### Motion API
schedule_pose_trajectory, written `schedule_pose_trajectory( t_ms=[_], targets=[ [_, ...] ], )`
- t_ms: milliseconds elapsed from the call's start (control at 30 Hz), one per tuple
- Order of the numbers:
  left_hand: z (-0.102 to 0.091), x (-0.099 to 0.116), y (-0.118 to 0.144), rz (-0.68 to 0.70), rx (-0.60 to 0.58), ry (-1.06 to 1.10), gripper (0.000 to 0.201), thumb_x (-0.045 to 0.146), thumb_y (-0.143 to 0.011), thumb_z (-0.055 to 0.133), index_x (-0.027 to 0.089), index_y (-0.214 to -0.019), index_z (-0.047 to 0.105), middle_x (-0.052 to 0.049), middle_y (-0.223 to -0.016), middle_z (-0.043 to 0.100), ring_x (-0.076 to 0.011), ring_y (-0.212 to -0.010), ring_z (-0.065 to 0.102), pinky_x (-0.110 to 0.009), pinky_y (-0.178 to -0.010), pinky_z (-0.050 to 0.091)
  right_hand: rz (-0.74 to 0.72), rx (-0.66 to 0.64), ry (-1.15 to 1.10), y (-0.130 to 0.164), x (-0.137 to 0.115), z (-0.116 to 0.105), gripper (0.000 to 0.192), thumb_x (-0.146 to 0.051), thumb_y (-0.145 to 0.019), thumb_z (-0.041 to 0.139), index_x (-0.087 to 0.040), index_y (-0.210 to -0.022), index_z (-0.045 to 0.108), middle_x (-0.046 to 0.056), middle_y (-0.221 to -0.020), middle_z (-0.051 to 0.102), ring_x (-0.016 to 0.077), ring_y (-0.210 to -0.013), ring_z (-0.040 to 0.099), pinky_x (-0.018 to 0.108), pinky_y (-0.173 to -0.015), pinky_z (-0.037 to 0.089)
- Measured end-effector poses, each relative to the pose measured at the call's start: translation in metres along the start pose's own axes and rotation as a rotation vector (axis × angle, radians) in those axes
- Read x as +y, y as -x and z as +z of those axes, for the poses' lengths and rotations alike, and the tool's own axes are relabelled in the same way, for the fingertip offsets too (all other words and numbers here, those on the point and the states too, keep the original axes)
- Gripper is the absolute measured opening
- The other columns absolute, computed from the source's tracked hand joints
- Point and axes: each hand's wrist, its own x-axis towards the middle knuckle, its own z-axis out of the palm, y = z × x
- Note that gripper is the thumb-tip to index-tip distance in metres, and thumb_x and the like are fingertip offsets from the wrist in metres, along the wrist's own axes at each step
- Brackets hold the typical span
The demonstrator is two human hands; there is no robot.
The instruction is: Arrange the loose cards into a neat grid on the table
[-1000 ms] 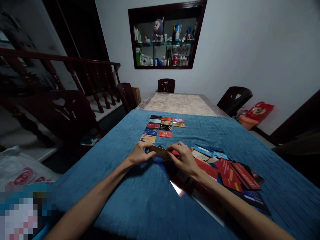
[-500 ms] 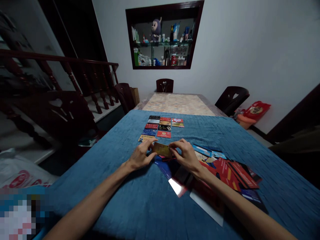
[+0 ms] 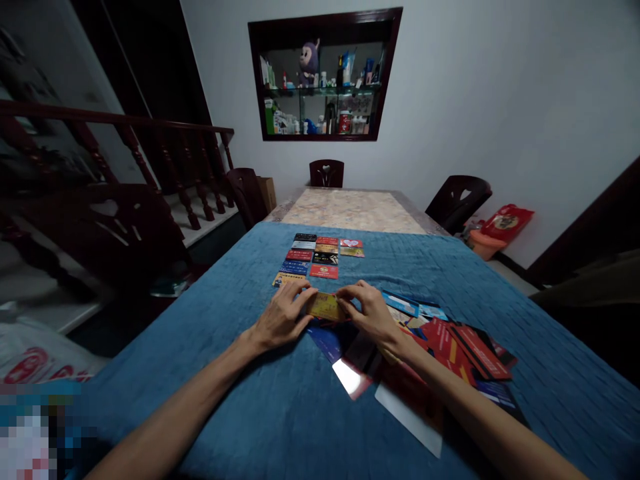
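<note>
Between my two hands is a gold plastic card (image 3: pixel 325 307), tilted just above other cards on the blue cloth. My left hand (image 3: pixel 287 310) pinches its left end, and my right hand (image 3: pixel 367 310) grips its right end with thumb and fingers. Beyond them, several cards lie in columns, among them a black patterned card (image 3: pixel 325 258), a red card (image 3: pixel 324 271) and a card with a heart (image 3: pixel 351 243). A loose, overlapping pile of cards spreads beneath and beside my right forearm, with a red card (image 3: pixel 447 347), a blue card (image 3: pixel 400 304) and a white card (image 3: pixel 410 417) in it.
The blue cloth (image 3: pixel 225 393) covers the near part of the table; a marbled tabletop (image 3: pixel 350 210) shows beyond. Dark chairs (image 3: pixel 457 200) stand around it. A wooden railing (image 3: pixel 170 125) runs along the left, and a white bag (image 3: pixel 40 353) sits at lower left.
The gold card has tilted so that its face catches more light and its print shows. Both hands keep hold of it. The whole view has shifted slightly.
</note>
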Motion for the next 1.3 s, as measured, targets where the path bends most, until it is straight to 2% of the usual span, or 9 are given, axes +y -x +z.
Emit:
schedule_pose_trajectory(
  t_ms=[267, 433, 567, 733, 933, 1067, 1233, 1300],
  targets=[
    [0.005, 0.001, 0.000, 0.064, -0.047, -0.107, 0.053, 0.022, -0.086, 0.059, 0.013, -0.136, 0.043, -0.019, -0.125, 0.055, -0.0313, -0.113, 0.055, -0.049, -0.097, 0.049, -0.017, -0.122, 0.027, -0.004, 0.005, -0.006, 0.018, -0.013, -0.086, 0.055, -0.019, -0.093, 0.070, 0.005, -0.085, 0.071, 0.0188, -0.080, 0.058, 0.031, -0.074, 0.044],
    [0.007, -0.001, -0.001, 0.028, -0.088, -0.097, 0.054, 0.023, -0.084, 0.062, 0.013, -0.134, 0.045, -0.018, -0.125, 0.055, -0.0314, -0.113, 0.054, -0.048, -0.096, 0.049, -0.135, -0.217, 0.208, -0.003, 0.000, -0.018, 0.030, -0.019, -0.084, 0.061, -0.018, -0.113, 0.064, 0.009, -0.100, 0.068, 0.0234, -0.092, 0.054, 0.036, -0.081, 0.045],
    [0.006, 0.002, -0.006, 0.026, -0.117, -0.069, 0.052, 0.024, -0.083, 0.062, 0.012, -0.132, 0.048, -0.017, -0.122, 0.056, -0.0304, -0.111, 0.055, -0.047, -0.095, 0.050, -0.188, -0.275, 0.336, 0.003, -0.001, -0.026, 0.039, -0.028, -0.082, 0.067, -0.019, -0.119, 0.060, 0.011, -0.112, 0.062, 0.0260, -0.101, 0.050, 0.039, -0.085, 0.045],
    [0.005, 0.007, -0.017, 0.048, -0.141, -0.033, 0.048, 0.023, -0.085, 0.059, 0.013, -0.130, 0.048, -0.017, -0.124, 0.055, -0.0296, -0.112, 0.054, -0.046, -0.096, 0.049, -0.193, -0.309, 0.398, 0.005, 0.005, -0.034, 0.043, -0.026, -0.081, 0.067, -0.021, -0.122, 0.058, 0.012, -0.119, 0.057, 0.0262, -0.106, 0.048, 0.040, -0.088, 0.044],
    [0.008, 0.001, -0.041, 0.056, -0.215, 0.030, 0.043, 0.024, -0.082, 0.060, 0.013, -0.123, 0.053, -0.016, -0.122, 0.056, -0.0289, -0.110, 0.054, -0.044, -0.094, 0.048, -0.172, -0.337, 0.458, 0.000, 0.009, -0.042, 0.044, -0.026, -0.081, 0.066, -0.020, -0.123, 0.057, 0.012, -0.121, 0.056, 0.0260, -0.106, 0.048, 0.039, -0.085, 0.044],
    [0.015, -0.009, -0.061, 0.063, -0.255, 0.065, 0.042, 0.025, -0.083, 0.059, 0.015, -0.123, 0.052, -0.015, -0.124, 0.055, -0.0283, -0.112, 0.053, -0.044, -0.096, 0.047, -0.145, -0.318, 0.495, -0.009, 0.026, -0.044, 0.042, -0.028, -0.081, 0.066, -0.019, -0.121, 0.058, 0.012, -0.119, 0.057, 0.0261, -0.105, 0.048, 0.038, -0.083, 0.044],
    [0.032, -0.030, -0.088, 0.055, -0.276, 0.060, 0.043, 0.025, -0.085, 0.057, 0.013, -0.126, 0.051, -0.016, -0.125, 0.054, -0.0282, -0.114, 0.052, -0.044, -0.098, 0.045, -0.112, -0.258, 0.473, -0.030, 0.059, -0.045, 0.044, -0.033, -0.081, 0.069, -0.020, -0.121, 0.058, 0.012, -0.116, 0.057, 0.0259, -0.103, 0.048, 0.038, -0.085, 0.044],
    [0.042, -0.038, -0.099, 0.038, -0.285, 0.052, 0.037, 0.025, -0.085, 0.058, 0.015, -0.120, 0.055, -0.014, -0.122, 0.056, -0.0277, -0.111, 0.052, -0.043, -0.095, 0.045, -0.084, -0.253, 0.449, -0.039, 0.072, -0.045, 0.038, -0.034, -0.083, 0.067, -0.020, -0.117, 0.061, 0.011, -0.114, 0.058, 0.0252, -0.100, 0.049, 0.038, -0.085, 0.045]
  ],
)
